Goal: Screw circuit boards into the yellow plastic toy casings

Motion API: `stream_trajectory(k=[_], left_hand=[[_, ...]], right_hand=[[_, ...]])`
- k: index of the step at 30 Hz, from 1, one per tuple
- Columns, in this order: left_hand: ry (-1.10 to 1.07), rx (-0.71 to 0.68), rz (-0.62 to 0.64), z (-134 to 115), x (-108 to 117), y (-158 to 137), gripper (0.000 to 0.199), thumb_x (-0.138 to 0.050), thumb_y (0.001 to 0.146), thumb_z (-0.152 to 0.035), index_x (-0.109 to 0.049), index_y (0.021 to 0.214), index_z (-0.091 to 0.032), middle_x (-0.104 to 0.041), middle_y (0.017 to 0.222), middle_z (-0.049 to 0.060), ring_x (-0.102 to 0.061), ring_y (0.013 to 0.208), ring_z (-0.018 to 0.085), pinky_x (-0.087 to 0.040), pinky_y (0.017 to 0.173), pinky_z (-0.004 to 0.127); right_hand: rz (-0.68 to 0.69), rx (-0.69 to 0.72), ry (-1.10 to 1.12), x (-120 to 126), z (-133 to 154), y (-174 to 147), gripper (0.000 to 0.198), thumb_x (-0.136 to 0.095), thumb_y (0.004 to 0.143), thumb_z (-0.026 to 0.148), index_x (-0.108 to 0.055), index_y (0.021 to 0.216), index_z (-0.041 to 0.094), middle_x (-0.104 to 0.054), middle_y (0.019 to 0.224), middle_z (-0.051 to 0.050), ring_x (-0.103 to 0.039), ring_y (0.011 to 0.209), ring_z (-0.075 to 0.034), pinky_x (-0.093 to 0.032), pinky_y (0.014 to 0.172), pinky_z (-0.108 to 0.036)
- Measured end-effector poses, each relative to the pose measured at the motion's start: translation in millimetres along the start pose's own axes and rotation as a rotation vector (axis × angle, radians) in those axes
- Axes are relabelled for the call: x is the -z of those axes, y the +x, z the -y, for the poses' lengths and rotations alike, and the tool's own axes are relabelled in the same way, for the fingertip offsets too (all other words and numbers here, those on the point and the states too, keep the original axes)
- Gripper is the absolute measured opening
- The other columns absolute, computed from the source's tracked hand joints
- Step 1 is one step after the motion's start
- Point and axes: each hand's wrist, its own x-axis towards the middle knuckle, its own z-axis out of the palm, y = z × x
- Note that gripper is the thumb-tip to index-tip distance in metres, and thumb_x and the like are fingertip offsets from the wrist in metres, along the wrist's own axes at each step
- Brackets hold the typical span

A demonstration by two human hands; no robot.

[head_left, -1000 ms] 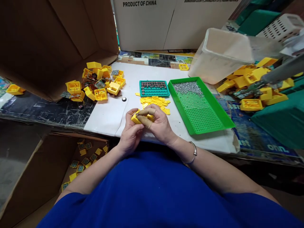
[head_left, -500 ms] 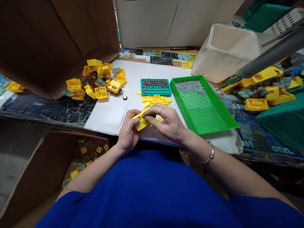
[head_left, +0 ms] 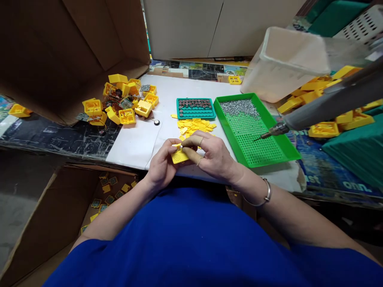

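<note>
My left hand (head_left: 163, 164) is closed around a small yellow plastic case (head_left: 180, 156) with a patch of speaker holes in its face. At the upper edge of that case, my right hand (head_left: 209, 154) pinches a small shiny button cell (head_left: 181, 147), mostly hidden by the fingertips. Tan finger covers sit on the right thumb and forefinger. Just beyond the hands lies a heap of flat yellow plastic pieces (head_left: 196, 126). Behind the heap is a teal tray (head_left: 196, 115) with rows of round button cells.
A green perforated tray (head_left: 260, 149) holds many screws. Over it, from the right, hangs an electric screwdriver (head_left: 314, 107). Yellow cases with wires (head_left: 127, 116) are piled at left by a cardboard box (head_left: 89, 36). A translucent bin (head_left: 281, 75) stands at back right.
The electric screwdriver has swung left and nearer, its bit now over the green tray. The yellow case has tilted slightly in my left hand; my right fingertips stay at its upper edge.
</note>
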Motion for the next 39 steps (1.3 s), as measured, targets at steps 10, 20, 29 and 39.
stream_trajectory(k=[10, 20, 29, 39], left_hand=[[0.086, -0.091, 0.029, 3, -3, -2, 0.031, -0.062, 0.070, -0.022, -0.051, 0.100, -0.022, -0.066, 0.094, 0.001, -0.064, 0.095, 0.022, -0.049, 0.085, 0.034], [0.725, -0.454, 0.068, 17, 22, -2, 0.036, -0.056, 0.080, -0.023, -0.043, 0.114, -0.022, -0.050, 0.107, 0.003, -0.050, 0.100, 0.020, -0.042, 0.091, 0.036], [0.681, -0.311, 0.222, 10, 33, -5, 0.032, -0.057, 0.080, -0.022, -0.051, 0.112, -0.022, -0.055, 0.107, 0.003, -0.053, 0.100, 0.020, -0.045, 0.091, 0.037], [0.169, -0.077, 0.122, -11, 30, -9, 0.025, -0.069, 0.083, -0.029, -0.058, 0.101, -0.016, -0.073, 0.094, 0.008, -0.072, 0.085, 0.023, -0.058, 0.063, 0.032]], right_hand=[[0.048, 0.003, 0.013, 6, 0, 3, 0.010, -0.057, 0.091, 0.020, -0.067, 0.088, 0.019, -0.066, 0.083, -0.004, -0.061, 0.075, -0.016, -0.048, 0.070, -0.030], [0.166, 0.052, -0.325, 7, 12, 2, 0.020, -0.051, 0.093, 0.020, -0.068, 0.084, 0.013, -0.061, 0.076, -0.007, -0.053, 0.070, -0.017, -0.040, 0.067, -0.029], [0.191, -0.360, -0.014, 8, 1, 8, 0.028, -0.078, 0.077, 0.032, -0.054, 0.074, 0.018, -0.055, 0.064, 0.004, -0.046, 0.058, -0.010, -0.034, 0.058, -0.024], [0.502, -0.149, -0.494, 16, -43, 71, 0.021, -0.057, 0.091, 0.017, -0.076, 0.099, 0.019, -0.067, 0.098, -0.009, -0.056, 0.081, -0.019, -0.031, 0.062, -0.030]])
